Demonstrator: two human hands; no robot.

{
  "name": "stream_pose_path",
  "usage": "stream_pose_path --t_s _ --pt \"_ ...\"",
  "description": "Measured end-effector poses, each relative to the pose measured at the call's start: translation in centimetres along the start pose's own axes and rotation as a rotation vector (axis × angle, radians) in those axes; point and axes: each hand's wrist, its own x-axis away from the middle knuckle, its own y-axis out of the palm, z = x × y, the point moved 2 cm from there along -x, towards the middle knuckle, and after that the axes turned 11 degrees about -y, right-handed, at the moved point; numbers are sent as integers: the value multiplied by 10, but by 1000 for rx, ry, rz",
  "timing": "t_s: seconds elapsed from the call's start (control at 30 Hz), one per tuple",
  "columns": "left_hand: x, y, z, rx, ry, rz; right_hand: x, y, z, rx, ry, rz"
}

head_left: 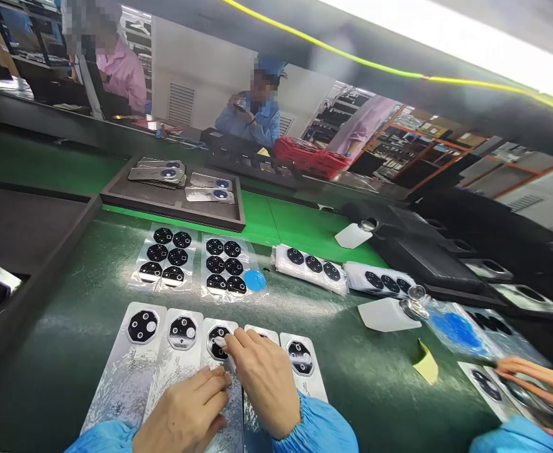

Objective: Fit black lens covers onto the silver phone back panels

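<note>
Several silvery phone back panels (122, 384) lie side by side, each with a black octagonal camera patch (142, 327). Over the middle panel (229, 402), my right hand (264, 371) is closed in a pinch. At its fingertips a small white piece (220, 342) touches that panel's black patch (218, 353); its kind is unclear. My left hand (186, 406) rests low on the same panel, fingers bent and pressed together near the right hand. Anything in its fingertips is hidden. The right hand partly covers the fourth panel (260, 335).
Sheets of black octagonal stickers (165, 255), (224, 267) and a blue disc (255, 280) lie beyond the panels. A dark tray (172, 204) holds more panels. White bottles (384, 314), (353, 236) stand right. A co-worker's hand (540, 380) works at far right; a person (252, 113) sits opposite.
</note>
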Motion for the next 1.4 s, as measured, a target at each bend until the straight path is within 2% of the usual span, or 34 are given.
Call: stream_pose_path --t_s 0.13,0.3,1.03,1.4 --pt "-1 0 0 5 -6 -21 -1 0 -1 -1 -4 -24" --pt "-2 -1 1 -13 10 16 -1 -1 0 4 2 -48" --pt "-1 -4 2 -23 17 45 -1 -2 3 -38 -16 -37" --pt "-2 -3 0 5 4 -25 -3 -3 5 -44 -14 -41"
